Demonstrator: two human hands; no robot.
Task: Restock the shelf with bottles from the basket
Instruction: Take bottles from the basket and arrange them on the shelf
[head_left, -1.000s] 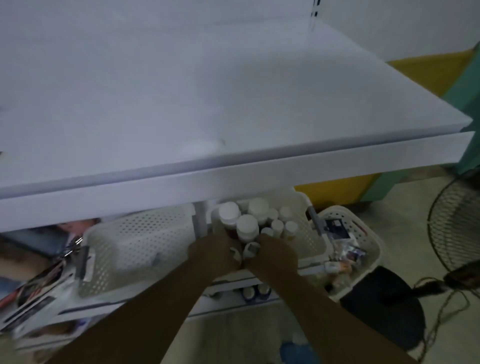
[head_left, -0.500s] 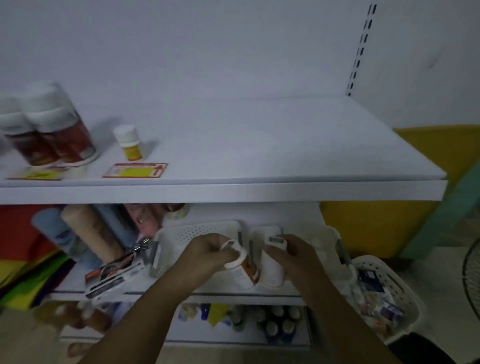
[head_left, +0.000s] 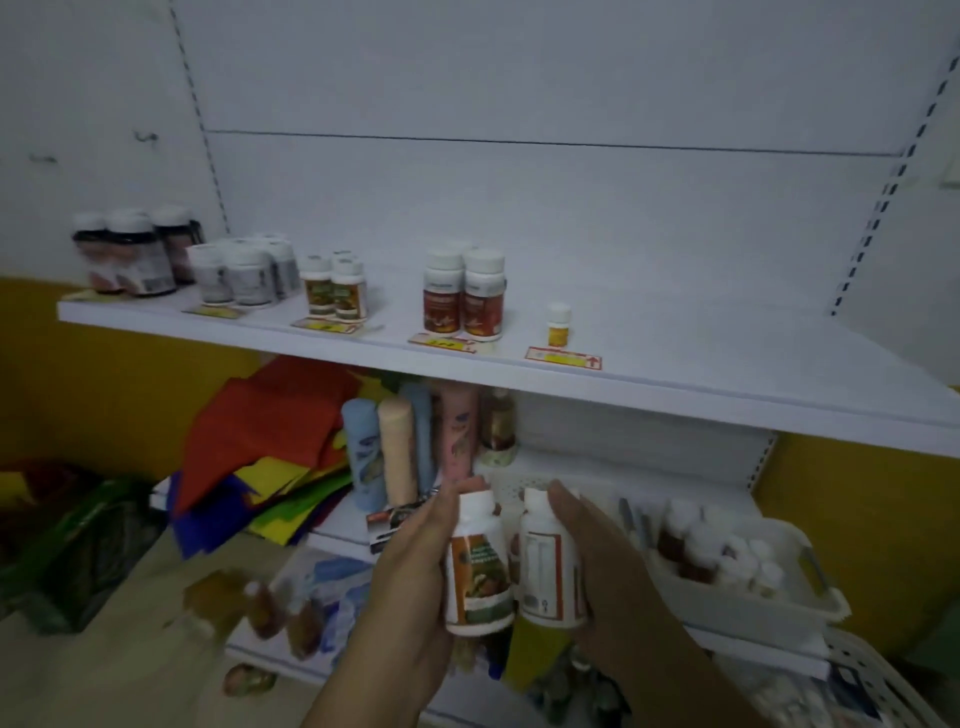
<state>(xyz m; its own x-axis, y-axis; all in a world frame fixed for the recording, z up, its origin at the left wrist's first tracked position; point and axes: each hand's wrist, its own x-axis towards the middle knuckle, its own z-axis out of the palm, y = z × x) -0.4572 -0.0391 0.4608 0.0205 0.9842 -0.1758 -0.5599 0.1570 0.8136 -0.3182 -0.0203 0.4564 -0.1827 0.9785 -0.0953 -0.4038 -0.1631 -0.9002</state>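
Both forearms are cut off by the lower edge of the view. Just below the front edge of the shelf (head_left: 675, 379), the left hand (head_left: 415, 566) has its grip closed round an orange-labelled bottle (head_left: 480, 571). The right hand (head_left: 602, 561) grips a white-labelled bottle (head_left: 545, 566), with most of its fingers hidden behind it. The two bottles sit side by side, nearly upright, long axes vertical and white caps pointing up toward the shelf. Their print is too blurred to read. Further back, under the right part of the shelf, a white basket (head_left: 810, 597) holds what look like more capped bottles, all smeared. On the shelf stand grouped bottles, with a small yellow bottle (head_left: 559, 325) standing alone.
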